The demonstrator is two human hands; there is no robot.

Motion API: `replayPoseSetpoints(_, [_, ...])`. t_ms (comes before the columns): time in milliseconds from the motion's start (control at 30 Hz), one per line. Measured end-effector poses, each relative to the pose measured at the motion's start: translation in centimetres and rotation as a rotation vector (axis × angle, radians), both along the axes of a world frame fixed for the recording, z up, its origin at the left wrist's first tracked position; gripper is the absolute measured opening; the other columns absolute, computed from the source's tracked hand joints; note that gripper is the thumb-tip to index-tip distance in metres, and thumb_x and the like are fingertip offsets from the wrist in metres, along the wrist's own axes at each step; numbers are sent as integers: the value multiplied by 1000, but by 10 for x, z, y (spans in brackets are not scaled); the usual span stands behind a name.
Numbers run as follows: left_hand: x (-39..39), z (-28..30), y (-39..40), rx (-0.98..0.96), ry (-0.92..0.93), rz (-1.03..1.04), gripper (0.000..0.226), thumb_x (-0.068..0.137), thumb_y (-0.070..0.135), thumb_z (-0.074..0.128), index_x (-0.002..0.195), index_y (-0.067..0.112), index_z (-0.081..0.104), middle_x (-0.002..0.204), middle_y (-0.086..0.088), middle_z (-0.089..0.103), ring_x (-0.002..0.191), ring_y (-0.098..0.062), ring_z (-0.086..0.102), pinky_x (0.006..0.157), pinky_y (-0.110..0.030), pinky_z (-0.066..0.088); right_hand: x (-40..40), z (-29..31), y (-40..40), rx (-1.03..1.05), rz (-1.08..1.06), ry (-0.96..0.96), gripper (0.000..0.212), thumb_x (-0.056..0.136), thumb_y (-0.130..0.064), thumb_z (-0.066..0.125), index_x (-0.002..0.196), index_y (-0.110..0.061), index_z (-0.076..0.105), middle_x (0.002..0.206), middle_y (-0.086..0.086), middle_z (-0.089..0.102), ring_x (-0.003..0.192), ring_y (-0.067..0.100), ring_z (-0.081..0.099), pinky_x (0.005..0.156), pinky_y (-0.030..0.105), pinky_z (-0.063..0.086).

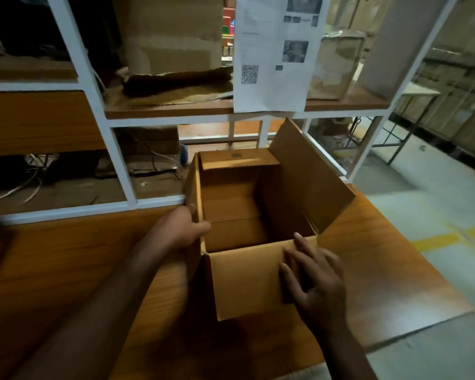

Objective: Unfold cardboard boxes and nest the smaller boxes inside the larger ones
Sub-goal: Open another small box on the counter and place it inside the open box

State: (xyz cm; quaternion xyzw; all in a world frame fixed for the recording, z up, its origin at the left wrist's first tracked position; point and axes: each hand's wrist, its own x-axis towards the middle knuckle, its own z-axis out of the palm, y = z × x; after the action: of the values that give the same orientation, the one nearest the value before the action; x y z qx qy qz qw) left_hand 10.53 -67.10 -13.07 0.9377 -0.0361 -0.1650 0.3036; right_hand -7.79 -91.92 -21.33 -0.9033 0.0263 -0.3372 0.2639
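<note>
- Right hand (317,281) lies flat, fingers spread, gripping nothing — pressing the near flap (247,281) outward.
- Left hand (181,229) pinches the box (231,215) wall, steadying it on the table (66,270).

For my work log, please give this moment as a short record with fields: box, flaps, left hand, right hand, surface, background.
box: one open cardboard box, upright on the table, nothing visible inside
flaps: right flap stands up; near flap folded outward toward the person
left hand: left hand grips the left wall, thumb over the rim
right hand: right hand rests open on the near flap
surface: wooden table
background: white shelf with cardboard; printed sheet hanging
</note>
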Motion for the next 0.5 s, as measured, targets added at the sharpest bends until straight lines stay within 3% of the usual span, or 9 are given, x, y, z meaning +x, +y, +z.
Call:
replayPoseSetpoints(133, [-6,7,8,-109,41,-78,32,93,31,72,123,21,65,98,1,72,88,-15,72,83,-42,62,12,11,-1,-221,-7,182,46,92,-47,65,137,-40,65,146,-19,60,149,22,43,123,63,22])
replayPoseSetpoints(200, [-22,11,13,-234,68,-126,43,90,25,75,131,22,63,103,5,73,92,-13,72,87,-43,62,16,16,-12,-261,63,273,38,93,-60,61,124,-40,70,129,-20,65,147,16,42,114,57,36])
replayPoseSetpoints(267, [-43,15,14,-276,97,-166,50,89,26,77,134,32,56,105,12,68,93,-6,68,84,-36,61,16,12,-21,-120,124,184,51,100,-69,46,92,-28,75,97,-13,68,115,17,61,86,44,50])
replayPoseSetpoints(300, [-56,18,11,-228,94,-189,46,88,31,78,127,36,54,103,14,65,92,-4,67,81,-32,60,15,6,-25,-51,103,73,60,105,-66,40,77,-22,71,80,-10,64,90,19,62,71,42,48])
replayPoseSetpoints(367, [-76,21,3,-51,53,-245,64,84,48,79,138,31,49,117,11,65,102,-6,67,85,-32,59,17,-2,-34,-6,-12,-98,62,108,-52,40,59,-19,58,61,-8,49,61,17,48,58,40,41])
replayPoseSetpoints(400, [-80,20,-1,49,-7,-263,86,82,57,77,153,30,35,139,4,58,119,-13,63,93,-34,56,21,-3,-39,-8,-54,-142,57,106,-44,44,55,-20,52,58,-9,43,57,16,44,57,42,41])
replayPoseSetpoints(433, [-79,22,-5,131,-97,-264,108,81,63,75,163,29,14,163,-3,35,140,-20,47,104,-38,49,27,-2,-46,-17,-64,-169,50,102,-37,48,54,-22,48,58,-10,40,56,16,41,57,44,41])
replayPoseSetpoints(467, [-70,23,-7,191,-202,-250,121,81,65,73,165,28,-5,173,-4,1,155,-25,22,117,-46,38,34,0,-55,-27,-40,-183,44,97,-32,50,54,-24,45,58,-10,38,56,15,39,57,45,40])
replayPoseSetpoints(500, [-56,25,-9,234,-287,-225,125,82,64,73,163,26,-14,172,-1,-20,159,-26,0,125,-51,23,41,1,-63,-31,-2,-184,39,94,-29,51,56,-26,43,59,-11,36,56,14,37,58,43,38])
